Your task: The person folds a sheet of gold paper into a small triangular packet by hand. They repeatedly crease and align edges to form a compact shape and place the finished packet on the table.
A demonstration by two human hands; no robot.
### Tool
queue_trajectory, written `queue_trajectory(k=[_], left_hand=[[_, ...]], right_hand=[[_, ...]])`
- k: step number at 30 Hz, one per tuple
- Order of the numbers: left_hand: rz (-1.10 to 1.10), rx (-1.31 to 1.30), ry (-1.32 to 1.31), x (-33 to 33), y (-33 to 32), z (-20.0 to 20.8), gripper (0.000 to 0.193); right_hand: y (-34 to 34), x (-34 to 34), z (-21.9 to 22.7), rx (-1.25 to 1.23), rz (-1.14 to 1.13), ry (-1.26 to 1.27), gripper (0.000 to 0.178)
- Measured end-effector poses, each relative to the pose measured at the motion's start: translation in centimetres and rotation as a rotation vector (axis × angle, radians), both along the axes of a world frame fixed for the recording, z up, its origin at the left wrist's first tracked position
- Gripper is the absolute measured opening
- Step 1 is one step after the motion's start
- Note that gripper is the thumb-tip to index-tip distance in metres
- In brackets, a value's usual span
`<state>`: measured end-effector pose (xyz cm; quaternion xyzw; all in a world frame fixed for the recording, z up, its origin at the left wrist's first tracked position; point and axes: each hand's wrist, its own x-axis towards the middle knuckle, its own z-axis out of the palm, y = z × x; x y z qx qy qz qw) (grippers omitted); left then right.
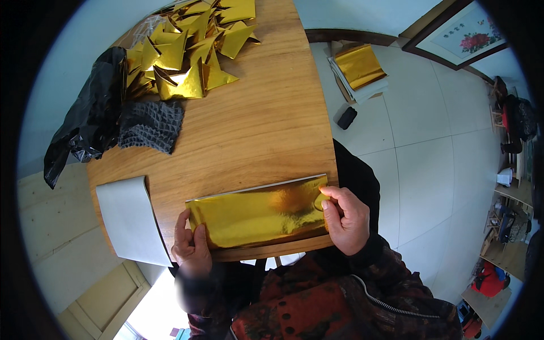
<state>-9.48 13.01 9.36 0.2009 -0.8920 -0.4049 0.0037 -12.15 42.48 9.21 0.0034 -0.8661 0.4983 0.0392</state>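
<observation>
A sheet of shiny gold foil paper [249, 218], folded into a long strip, lies along the table's near edge, and a pale edge shows along its far side. My left hand [190, 246] grips its left end, thumb on top and fingers at the corner. At the other end, my right hand [347, 220] pinches the strip near its far right corner, with thumb and forefinger curled together. Left of my left hand lies a folded sheet with a pale grey face [130, 218].
Folded gold paper pieces [181, 62] pile up at the table's far left. Beside them sit a black plastic bag [90, 113] and a dark textured cloth [152, 126]. On the floor to the right are a gold paper stack [360, 65] and a small black object [347, 118].
</observation>
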Motion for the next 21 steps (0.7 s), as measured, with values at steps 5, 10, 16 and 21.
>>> queue_trajectory(k=[5,10,16,21], left_hand=[[-0.009,-0.028,0.004,-0.03,-0.09,-0.07,0.038],[-0.036,-0.009,0.037,-0.01,-0.06,0.12,0.035],[-0.032,-0.016,0.037,0.05,0.03,0.06,0.033],[-0.03,-0.006,0.053,-0.02,0.01,-0.09,0.033]], right_hand=[[-0.02,-0.08,0.0,0.007,-0.003,-0.016,0.021],[-0.05,-0.08,0.04,0.007,-0.002,-0.014,0.021],[0.07,-0.02,-0.01,0.009,0.0,-0.034,0.021],[0.14,0.04,-0.14,-0.004,0.0,-0.043,0.021]])
